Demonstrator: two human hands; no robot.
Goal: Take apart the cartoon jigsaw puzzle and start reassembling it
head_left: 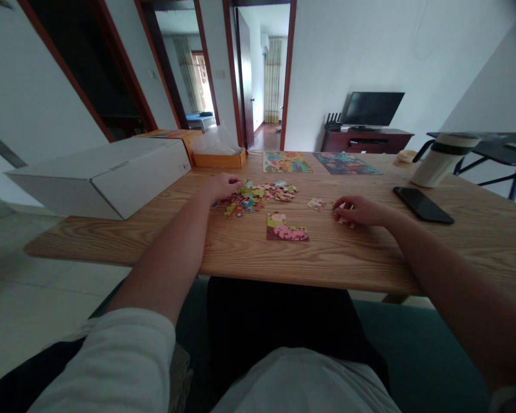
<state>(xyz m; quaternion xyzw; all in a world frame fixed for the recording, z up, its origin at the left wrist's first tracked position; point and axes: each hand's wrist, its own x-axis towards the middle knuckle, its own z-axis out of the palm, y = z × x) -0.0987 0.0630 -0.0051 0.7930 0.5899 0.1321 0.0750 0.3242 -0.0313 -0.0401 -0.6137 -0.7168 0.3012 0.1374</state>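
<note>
My left hand (222,187) rests at the left side of a heap of loose puzzle pieces (250,198), its fingers bent down onto the pieces; what they pinch, if anything, is too small to make out. On the right, my right hand (353,210) has its fingers curled over puzzle pieces (346,222), partly hidden beneath them. Between the hands lie a few joined pale pieces (316,203). Nearer the front edge sits a joined puzzle section (287,228) with pink and dark red parts and a green and cream top.
A large white box (141,172) stands at the left, beside an orange tray (219,159) holding clear plastic. Two colourful picture sheets (287,162) (346,163) lie at the back. A black phone (423,205) and a white tumbler (442,162) are on the right.
</note>
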